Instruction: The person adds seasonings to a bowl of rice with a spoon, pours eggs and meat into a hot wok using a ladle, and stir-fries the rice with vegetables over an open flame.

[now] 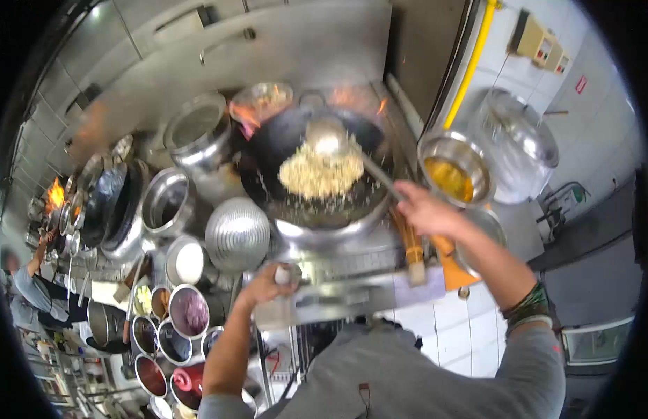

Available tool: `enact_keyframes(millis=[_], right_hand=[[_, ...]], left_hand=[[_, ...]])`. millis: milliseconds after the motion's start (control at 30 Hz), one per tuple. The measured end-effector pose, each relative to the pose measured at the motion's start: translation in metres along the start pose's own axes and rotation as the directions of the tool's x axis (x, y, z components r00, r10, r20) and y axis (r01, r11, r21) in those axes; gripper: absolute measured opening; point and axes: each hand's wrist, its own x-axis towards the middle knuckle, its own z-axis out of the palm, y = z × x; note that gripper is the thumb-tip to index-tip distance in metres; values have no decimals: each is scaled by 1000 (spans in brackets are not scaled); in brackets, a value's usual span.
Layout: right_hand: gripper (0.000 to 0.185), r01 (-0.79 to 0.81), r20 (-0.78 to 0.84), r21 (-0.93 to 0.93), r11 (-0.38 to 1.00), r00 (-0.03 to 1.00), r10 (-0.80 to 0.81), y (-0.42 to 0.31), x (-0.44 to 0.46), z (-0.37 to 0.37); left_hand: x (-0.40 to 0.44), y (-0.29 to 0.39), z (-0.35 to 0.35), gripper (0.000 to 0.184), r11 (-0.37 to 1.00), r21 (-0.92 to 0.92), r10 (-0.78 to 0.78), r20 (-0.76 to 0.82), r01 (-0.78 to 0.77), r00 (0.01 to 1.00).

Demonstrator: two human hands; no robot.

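A large dark wok [268,150] sits on the stove with a heap of pale chopped food [320,171] in it. My right hand [425,209] is closed around the handle of a metal ladle [329,138], whose bowl is over the food. My left hand [271,283] is at the stove's front edge, below the wok, its fingers wrapped round a pale, rounded thing, perhaps a cloth or a handle end. A perforated metal strainer [237,234] lies just above my left hand. Flames show behind the wok.
On the right are a metal bowl with yellow-orange food [449,178] and a large lidded pot [516,140]. Metal pots [169,202] and several small containers, one with purplish food [191,312], fill the left side. Another person [30,286] works at the far left near a flame.
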Motion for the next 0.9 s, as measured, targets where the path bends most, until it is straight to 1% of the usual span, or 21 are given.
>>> enact_keyframes(millis=[33, 67, 100, 133, 167, 233, 267, 300, 433, 500, 533, 567, 600, 633, 667, 700, 733, 767, 800, 833, 900], right_hand=[[45, -50, 44, -11, 999, 998, 51, -15, -14, -11], [45, -155, 151, 216, 964, 981, 124, -17, -24, -25], [46, -274, 260, 413, 869, 950, 176, -12, -28, -33], [46, -301, 280, 404, 864, 940, 196, -4, -20, -28], [46, -339, 307, 388, 857, 924, 227, 7, -12, -21], [46, -382, 324, 381, 842, 908, 266, 12, -6, -11], [46, -220, 180, 151, 964, 965, 192, 3, -1, -2], [45, -61, 58, -108, 992, 996, 67, -5, 4, 5], [44, -83, 85, 42, 996, 993, 79, -32, 4, -4], [44, -205, 255, 392, 897, 961, 108, -31, -7, -16], [42, -241, 298, 459, 855, 948, 107, -25, -10, -18], [42, -241, 296, 457, 856, 949, 110, -15, -4, -15], [42, -336, 332, 486, 807, 925, 185, 1, 3, -8], [42, -414, 364, 514, 751, 898, 246, 8, 9, -8], [43, -301, 279, 348, 888, 937, 209, 2, 11, -10], [43, -280, 271, 346, 895, 943, 190, -6, 8, -14], [44, -201, 203, 224, 954, 967, 156, -16, 1, -18], [45, -130, 141, 93, 987, 983, 117, -24, -6, -20], [43, -144, 202, 253, 957, 975, 93, -22, -9, -27], [43, -125, 198, 251, 960, 977, 75, -17, -11, -30], [44, -375, 400, 536, 757, 902, 163, 4, -9, -23]], left_hand=[[-8, 13, -8, 66, 991, 129, -54, 72, 45, 996], [-7, 20, -12, 64, 965, 253, -108, 140, 70, 984], [1, 21, -3, 61, 970, 223, -148, 220, 98, 964], [15, 4, 16, 61, 977, 214, -63, 342, -12, 938], [24, 25, 27, 60, 963, 266, -131, 368, 31, 921], [55, 34, 54, 61, 950, 283, -7, 437, -130, 899], [65, 41, 76, 62, 944, 275, 40, 449, -180, 893], [80, 44, 104, 63, 927, 294, 78, 455, -233, 887], [115, 73, 193, 63, 875, 295, 276, 348, -384, 896], [102, 114, 190, 58, 966, 137, 195, 162, -217, 967], [88, 119, 178, 52, 967, 91, 234, 64, -239, 970], [72, 116, 157, 50, 969, -235, 108, 112, -80, 988], [56, 107, 134, 49, 849, -518, 3, 202, 104, 979], [37, 92, 111, 50, 674, -722, -46, 172, 158, 984], [21, 78, 91, 52, 448, -876, -98, 151, 179, 984], [12, 70, 77, 51, 348, -929, -176, 63, 122, 982], [11, 67, 65, 53, 252, -966, -257, -17, 50, 966], [12, 75, 57, 53, 263, -964, -250, -34, 34, 968], [13, 85, 48, 54, 168, -985, -344, -34, 26, 938], [16, 96, 41, 57, 72, -997, -431, -25, 7, 902], [31, 121, 34, 59, 55, -999, -397, -24, -2, 917]])
